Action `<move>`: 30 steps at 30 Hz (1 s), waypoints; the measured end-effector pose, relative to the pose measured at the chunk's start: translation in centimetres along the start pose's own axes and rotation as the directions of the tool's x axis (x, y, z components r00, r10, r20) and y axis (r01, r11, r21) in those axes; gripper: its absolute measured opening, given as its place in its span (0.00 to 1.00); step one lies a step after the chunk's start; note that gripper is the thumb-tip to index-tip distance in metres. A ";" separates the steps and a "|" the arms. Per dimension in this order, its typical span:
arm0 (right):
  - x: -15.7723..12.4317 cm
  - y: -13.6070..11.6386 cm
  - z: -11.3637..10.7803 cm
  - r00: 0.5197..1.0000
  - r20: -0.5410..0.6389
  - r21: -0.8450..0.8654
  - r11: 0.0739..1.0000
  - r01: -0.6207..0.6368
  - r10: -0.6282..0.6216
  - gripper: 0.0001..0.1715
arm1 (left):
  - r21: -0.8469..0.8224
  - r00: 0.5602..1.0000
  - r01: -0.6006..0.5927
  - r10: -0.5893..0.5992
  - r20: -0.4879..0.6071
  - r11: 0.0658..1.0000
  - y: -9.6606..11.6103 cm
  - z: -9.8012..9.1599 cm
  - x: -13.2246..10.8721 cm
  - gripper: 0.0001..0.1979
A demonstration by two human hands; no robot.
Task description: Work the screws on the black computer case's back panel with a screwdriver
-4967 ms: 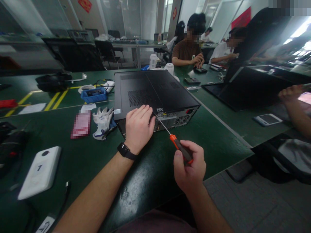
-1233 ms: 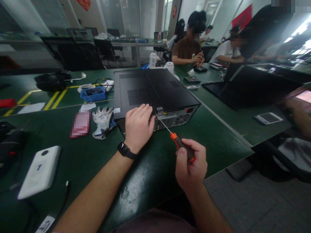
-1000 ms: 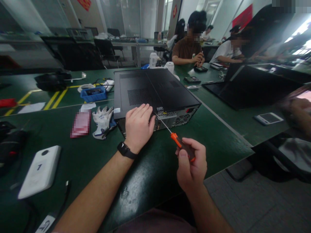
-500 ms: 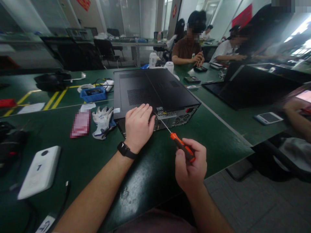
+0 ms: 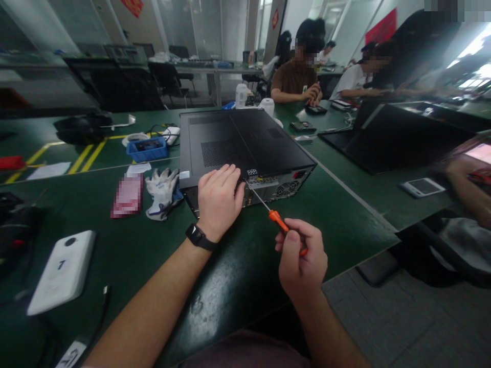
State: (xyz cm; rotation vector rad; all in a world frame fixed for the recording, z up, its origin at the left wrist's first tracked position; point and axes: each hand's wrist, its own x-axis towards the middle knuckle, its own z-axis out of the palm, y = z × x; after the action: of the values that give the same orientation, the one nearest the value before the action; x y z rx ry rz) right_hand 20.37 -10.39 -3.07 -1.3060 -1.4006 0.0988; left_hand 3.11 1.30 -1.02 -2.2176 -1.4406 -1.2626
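Observation:
A black computer case [image 5: 230,138] lies flat on the green table [image 5: 337,204], its rear panel with a fan grille facing me. My left hand [image 5: 220,199], a dark watch on its wrist, rests on the case's near edge with its fingers flat on the top. An orange and black screwdriver [image 5: 279,221] is held in my right hand [image 5: 305,255], fingers wrapped round the handle. Its thin shaft points up and left to the rear edge of the case, beside my left thumb. The tip is too small to make out.
Left of the case are grey-white gloves [image 5: 161,194], a pink packet [image 5: 128,195], a blue bin [image 5: 148,149] and a white numbered device [image 5: 63,271]. A phone [image 5: 424,187] and black panels lie right. A person [image 5: 295,76] sits across the table.
My right thumb and fingers have shifted round the screwdriver handle, with the thumb now higher on it. The shaft and my left hand have stayed in nearly the same place.

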 end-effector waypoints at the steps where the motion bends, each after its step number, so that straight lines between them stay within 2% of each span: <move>1: 0.0 0.1 0.0 1.000 0.011 0.026 1.000 -0.017 0.016 0.12 | 0.002 1.000 -0.004 0.004 -0.002 1.000 0.0 0.0 0.0 0.15; 4: 0.1 0.0 0.0 1.000 0.019 0.066 0.998 -0.007 0.006 0.14 | -0.002 1.000 -0.001 0.001 0.001 1.000 -0.1 0.0 0.0 0.15; 8: 0.4 -0.5 -0.1 0.997 -0.008 -0.016 0.997 0.080 -0.080 0.17 | 0.000 1.000 0.007 -0.007 0.007 1.000 -0.1 0.1 -0.1 0.16; 11: 0.5 -0.6 -0.1 0.999 -0.005 -0.036 0.999 0.037 -0.037 0.13 | 0.002 1.000 0.005 -0.005 0.005 1.000 0.0 0.0 -0.1 0.16; 15: 0.3 -0.5 0.0 1.000 0.010 0.043 0.999 -0.023 0.022 0.12 | -0.005 1.000 0.020 -0.020 0.002 1.000 0.2 -0.1 0.0 0.12; 19: 0.2 -0.4 0.0 1.000 0.017 0.011 1.000 0.006 -0.006 0.14 | 0.007 1.000 0.027 -0.027 0.006 1.000 0.2 -0.1 0.1 0.08; 23: 0.3 -0.6 -0.1 1.000 0.012 -0.061 0.998 0.023 -0.022 0.12 | 0.022 0.999 0.032 -0.032 0.002 0.999 0.2 0.1 0.1 0.08; 30: 0.3 -0.7 -0.1 0.998 0.017 -0.090 0.994 0.067 -0.066 0.11 | 0.020 0.999 0.043 -0.043 0.001 0.999 0.2 0.2 0.1 0.09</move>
State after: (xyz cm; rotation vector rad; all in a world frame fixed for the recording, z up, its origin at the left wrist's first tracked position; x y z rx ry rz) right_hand 20.07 -10.48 -2.34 -1.3336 -1.4739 -0.0003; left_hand 3.42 1.40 -0.98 -2.1866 -1.5030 -1.2543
